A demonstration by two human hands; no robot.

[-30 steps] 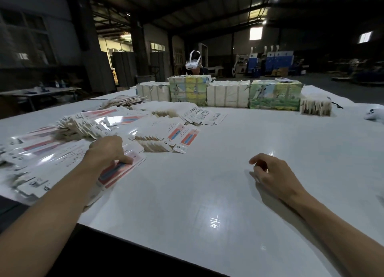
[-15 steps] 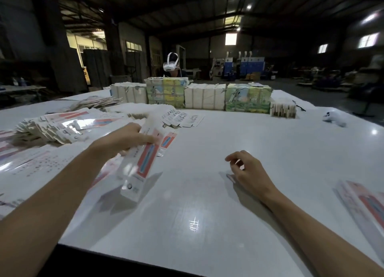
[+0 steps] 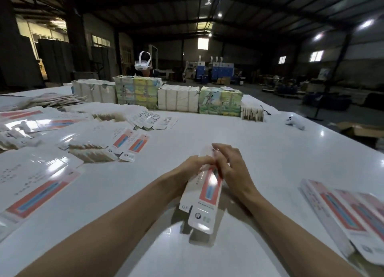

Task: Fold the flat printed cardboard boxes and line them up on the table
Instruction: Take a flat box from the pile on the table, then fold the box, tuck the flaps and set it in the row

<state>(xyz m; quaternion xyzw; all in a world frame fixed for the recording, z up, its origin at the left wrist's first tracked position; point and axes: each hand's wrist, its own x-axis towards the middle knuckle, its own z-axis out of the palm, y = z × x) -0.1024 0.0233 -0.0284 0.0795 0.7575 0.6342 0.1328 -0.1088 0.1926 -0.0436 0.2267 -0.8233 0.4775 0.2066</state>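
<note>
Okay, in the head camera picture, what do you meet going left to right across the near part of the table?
flat printed box → left hand → held box, gripped by both hands → right hand → printed boxes lying at the right edge

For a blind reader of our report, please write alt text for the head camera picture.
Two hands hold a long printed cardboard box over a white table, left hand and right hand gripping its far end. Flat boxes lie spread at the left, more boxes at the right, bundled stacks along the far edge.
</note>
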